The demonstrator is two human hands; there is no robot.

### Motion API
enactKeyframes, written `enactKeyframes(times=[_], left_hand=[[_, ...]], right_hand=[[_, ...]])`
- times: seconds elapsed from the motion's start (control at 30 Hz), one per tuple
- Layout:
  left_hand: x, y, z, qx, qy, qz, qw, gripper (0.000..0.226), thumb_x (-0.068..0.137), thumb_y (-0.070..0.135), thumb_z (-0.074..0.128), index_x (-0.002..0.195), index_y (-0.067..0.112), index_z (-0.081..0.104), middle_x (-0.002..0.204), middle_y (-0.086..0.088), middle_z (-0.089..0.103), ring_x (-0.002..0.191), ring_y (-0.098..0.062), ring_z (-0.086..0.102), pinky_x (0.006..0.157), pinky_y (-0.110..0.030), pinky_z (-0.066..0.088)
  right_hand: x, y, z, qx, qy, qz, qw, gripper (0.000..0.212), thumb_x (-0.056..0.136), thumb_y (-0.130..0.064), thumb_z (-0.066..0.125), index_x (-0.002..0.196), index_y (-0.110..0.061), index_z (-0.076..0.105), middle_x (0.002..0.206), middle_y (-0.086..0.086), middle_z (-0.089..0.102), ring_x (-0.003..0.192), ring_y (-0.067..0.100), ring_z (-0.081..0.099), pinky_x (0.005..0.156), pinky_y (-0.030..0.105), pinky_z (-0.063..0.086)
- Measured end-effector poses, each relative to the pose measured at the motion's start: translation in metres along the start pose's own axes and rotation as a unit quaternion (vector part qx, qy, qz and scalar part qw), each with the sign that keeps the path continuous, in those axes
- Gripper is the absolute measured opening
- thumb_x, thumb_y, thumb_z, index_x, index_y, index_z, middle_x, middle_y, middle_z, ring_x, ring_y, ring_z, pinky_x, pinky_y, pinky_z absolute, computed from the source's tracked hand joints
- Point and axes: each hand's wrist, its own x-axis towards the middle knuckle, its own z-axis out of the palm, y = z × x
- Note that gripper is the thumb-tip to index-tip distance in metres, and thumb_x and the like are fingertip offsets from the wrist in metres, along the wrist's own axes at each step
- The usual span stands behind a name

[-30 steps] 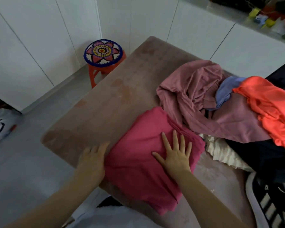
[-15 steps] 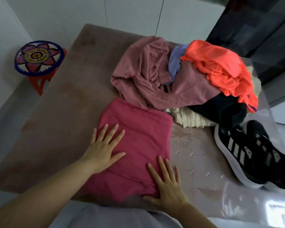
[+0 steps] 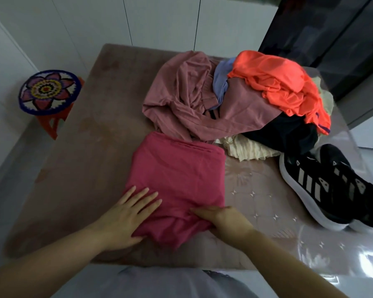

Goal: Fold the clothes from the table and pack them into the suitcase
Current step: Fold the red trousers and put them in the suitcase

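- Stool [image 3: 49, 92]: stands on the floor beside the far left edge of the table [image 3: 91, 160]; round seat with a flower pattern, orange legs.
- Left hand [image 3: 127, 218]: lies flat on the near left part of the pink folded garment [image 3: 177, 181], fingers straight and spread, pointing far and right.
- Pink folded garment: lies on the table at centre, near the near edge. Its long axis runs near to far. The layered fold edge points far, toward the pile; the near end is bunched.
- Right hand [image 3: 226, 220]: at the near right corner of the pink folded garment. One digit lies on top, pointing left; the others are hidden by the cloth, so a grip cannot be confirmed.
- Pile, far right: dusty-rose garment [image 3: 181, 100], lilac garment [image 3: 221, 82], orange garment [image 3: 282, 87], black garment [image 3: 289, 134], cream garment [image 3: 246, 148], all unfolded and overlapping.
- Black shoes [image 3: 332, 190]: a pair side by side at the right edge, just beside the pile.
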Motion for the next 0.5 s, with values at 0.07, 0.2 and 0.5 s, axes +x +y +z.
enactKeyframes(times=[0.07, 0.2, 0.5], left_hand=[[0.005, -0.002, -0.016, -0.058, 0.022, -0.03, 0.998, 0.073, 0.061, 0.049, 0.055, 0.129, 0.024, 0.049, 0.117, 0.0, 0.065, 0.116, -0.017, 0.056, 0.106, -0.03, 0.021], [0.02, -0.025, -0.077, -0.369, -0.152, -0.081, 0.913, 0.027, 0.065, 0.032, 0.059, 0.092, 0.03, 0.056, 0.092, 0.003, 0.069, 0.088, -0.016, 0.066, 0.08, -0.026, 0.05], [0.093, -0.05, -0.111, -0.391, 0.153, -0.294, 0.859, 0.043, 0.093, 0.035, 0.051, 0.132, 0.017, 0.046, 0.123, -0.006, 0.06, 0.109, -0.022, 0.057, 0.09, -0.029, 0.042]], right_hand=[[0.005, -0.003, -0.029, 0.116, -0.071, 0.038, 0.99, 0.042, 0.085, -0.014, 0.06, 0.126, -0.023, 0.061, 0.109, -0.008, 0.068, 0.092, 0.003, 0.054, 0.073, 0.01, 0.041], [0.003, 0.011, -0.068, 0.303, -0.137, 0.116, 0.936, 0.023, 0.083, -0.009, 0.061, 0.102, -0.02, 0.066, 0.079, -0.016, 0.061, 0.072, -0.005, 0.057, 0.071, 0.012, 0.044], [0.023, 0.024, -0.021, 0.274, 0.17, 0.415, 0.851, 0.028, 0.097, -0.017, 0.046, 0.124, -0.009, 0.048, 0.113, 0.013, 0.062, 0.105, 0.034, 0.058, 0.076, 0.029, 0.038]])
